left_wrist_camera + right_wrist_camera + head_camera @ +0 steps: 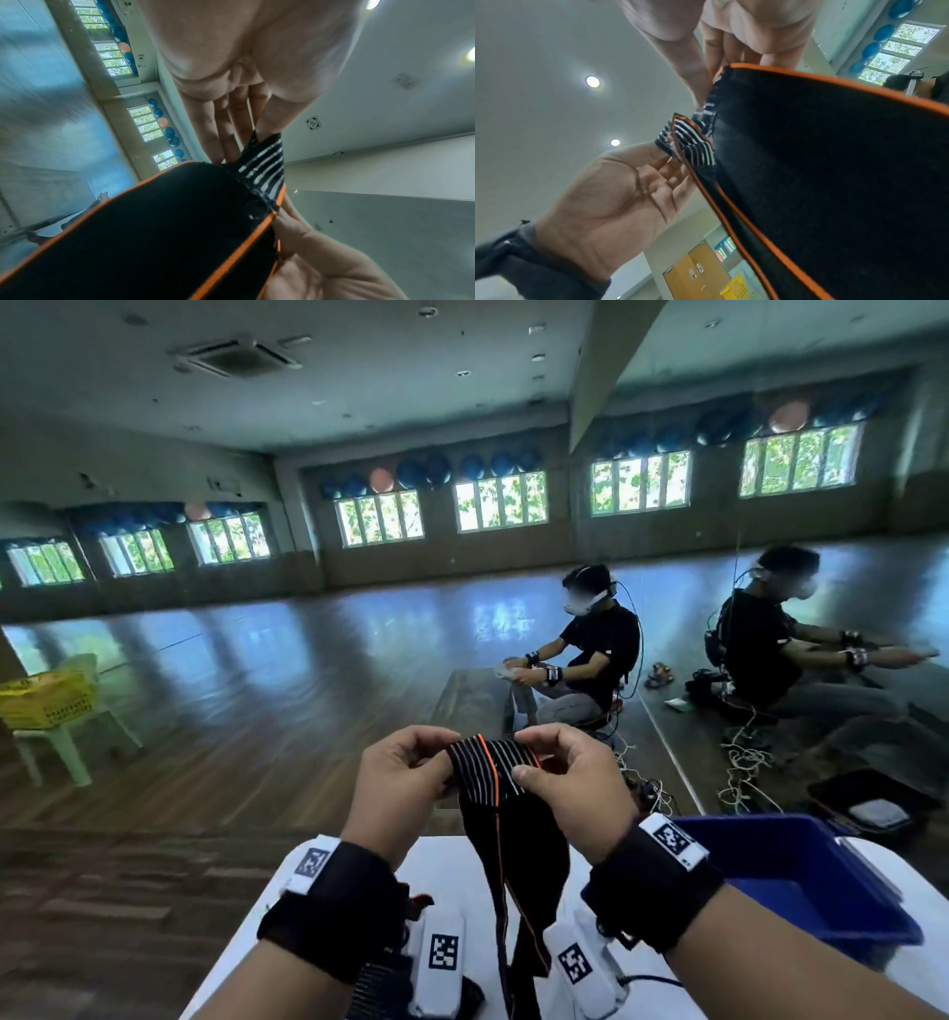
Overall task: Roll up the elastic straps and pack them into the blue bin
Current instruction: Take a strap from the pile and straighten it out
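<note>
The left hand (398, 780) pinches one side of the strap's (508, 819) striped end between thumb and fingertips, up in the air above the white table (452, 865); the left wrist view shows its fingers (218, 130) closing on the black-and-white ribbed band just where it is stitched to the wider black panel. That panel, edged in orange, hangs slack between the two wrists and trails down to the table, where a second striped strap (377, 986) lies near the left forearm. The cloth looks light and limp: it sags under its own weight, creases at the pinch, and will not keep a roll unless it is held tight. The ribbed end will probably stretch when pulled, so an even tension seems wiser than a hard tug. The best hold is likely this narrow striped end, taken at both edges so the first turn starts square, with the thumbs pressing each new wrap down. The right hand (567, 783) grips the other side of the same end, thumb on top and fingers curled beneath, and in the right wrist view a small folded corner of the band sits between the two hands. Further right, the blue bin (801, 880) stands on the table beside the right wrist, its inside mostly hidden.
</note>
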The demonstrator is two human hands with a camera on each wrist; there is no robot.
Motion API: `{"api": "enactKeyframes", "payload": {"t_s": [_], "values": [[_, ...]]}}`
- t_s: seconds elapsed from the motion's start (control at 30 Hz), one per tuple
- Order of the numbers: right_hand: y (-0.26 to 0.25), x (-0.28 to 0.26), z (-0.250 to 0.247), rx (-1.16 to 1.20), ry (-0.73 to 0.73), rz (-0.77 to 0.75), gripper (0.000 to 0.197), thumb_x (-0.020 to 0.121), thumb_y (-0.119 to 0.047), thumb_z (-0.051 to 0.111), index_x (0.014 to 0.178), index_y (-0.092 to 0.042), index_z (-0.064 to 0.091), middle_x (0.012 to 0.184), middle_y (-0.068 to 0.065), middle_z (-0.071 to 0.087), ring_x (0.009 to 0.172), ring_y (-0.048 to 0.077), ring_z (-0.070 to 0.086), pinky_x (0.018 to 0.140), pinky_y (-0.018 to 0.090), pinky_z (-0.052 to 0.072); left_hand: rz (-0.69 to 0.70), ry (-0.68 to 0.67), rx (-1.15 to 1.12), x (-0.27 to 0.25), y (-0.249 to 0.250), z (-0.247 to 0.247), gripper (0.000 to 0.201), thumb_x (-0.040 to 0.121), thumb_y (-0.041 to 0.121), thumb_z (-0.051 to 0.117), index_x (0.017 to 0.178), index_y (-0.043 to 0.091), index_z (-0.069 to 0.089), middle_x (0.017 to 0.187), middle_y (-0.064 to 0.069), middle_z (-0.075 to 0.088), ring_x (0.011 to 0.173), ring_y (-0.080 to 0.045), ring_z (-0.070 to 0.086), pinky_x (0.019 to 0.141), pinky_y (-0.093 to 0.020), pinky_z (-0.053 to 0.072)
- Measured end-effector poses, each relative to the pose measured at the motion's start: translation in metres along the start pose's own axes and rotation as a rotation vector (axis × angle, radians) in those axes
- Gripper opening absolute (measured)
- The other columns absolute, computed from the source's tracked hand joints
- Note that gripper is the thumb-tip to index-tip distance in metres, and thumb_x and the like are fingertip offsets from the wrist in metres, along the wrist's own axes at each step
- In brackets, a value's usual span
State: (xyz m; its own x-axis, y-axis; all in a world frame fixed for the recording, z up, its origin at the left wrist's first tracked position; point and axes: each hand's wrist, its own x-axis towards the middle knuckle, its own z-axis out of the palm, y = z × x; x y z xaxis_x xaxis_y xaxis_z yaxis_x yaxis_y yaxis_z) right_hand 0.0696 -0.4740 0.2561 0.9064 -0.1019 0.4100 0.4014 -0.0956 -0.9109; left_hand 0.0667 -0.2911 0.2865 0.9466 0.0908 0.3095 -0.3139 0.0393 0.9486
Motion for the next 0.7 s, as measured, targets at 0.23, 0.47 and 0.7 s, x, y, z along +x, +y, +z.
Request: {"api": "enactKeyframes", "payload": {"t_s": [0.23,0.47,0.7], "values": [[-0.005,-0.009,-0.026,0.119,0.059,-0.021,0.024,0.08,0.012,0.069,0.086,-0.011,0.072,0.079,0.004,0.073,0.07,0.01,0.067,0.065,0.027,0.057,-0.008,-0.004,-0.016,0.001,-0.001,0.032,0.019,0.088,-0.008,0.066,0.084,0.009,0.073,0.081,-0.015,0.073,0.076,-0.029,0.067,0.076,-0.044,0.055],[-0.002,-0.017,-0.041,0.135,0.042,-0.004,0.032,0.076,0.013,0.072,0.088,-0.017,0.073,0.082,0.003,0.075,0.071,0.018,0.066,0.065,0.037,0.059,-0.037,-0.029,-0.079,-0.002,0.0,0.056,0.016,0.087,-0.008,0.065,0.087,0.005,0.072,0.084,-0.016,0.073,0.076,-0.028,0.071,0.07,-0.037,0.059],[-0.009,-0.024,-0.047,0.212,0.026,-0.008,0.031,0.08,0.016,0.065,0.091,-0.011,0.072,0.083,0.019,0.074,0.079,0.042,0.071,0.068,0.051,0.061,-0.058,-0.052,-0.004,-0.008,-0.005,0.081,0.032,0.088,-0.011,0.051,0.082,0.008,0.075,0.081,-0.017,0.075,0.073,-0.028,0.07,0.064,-0.034,0.058]]}}
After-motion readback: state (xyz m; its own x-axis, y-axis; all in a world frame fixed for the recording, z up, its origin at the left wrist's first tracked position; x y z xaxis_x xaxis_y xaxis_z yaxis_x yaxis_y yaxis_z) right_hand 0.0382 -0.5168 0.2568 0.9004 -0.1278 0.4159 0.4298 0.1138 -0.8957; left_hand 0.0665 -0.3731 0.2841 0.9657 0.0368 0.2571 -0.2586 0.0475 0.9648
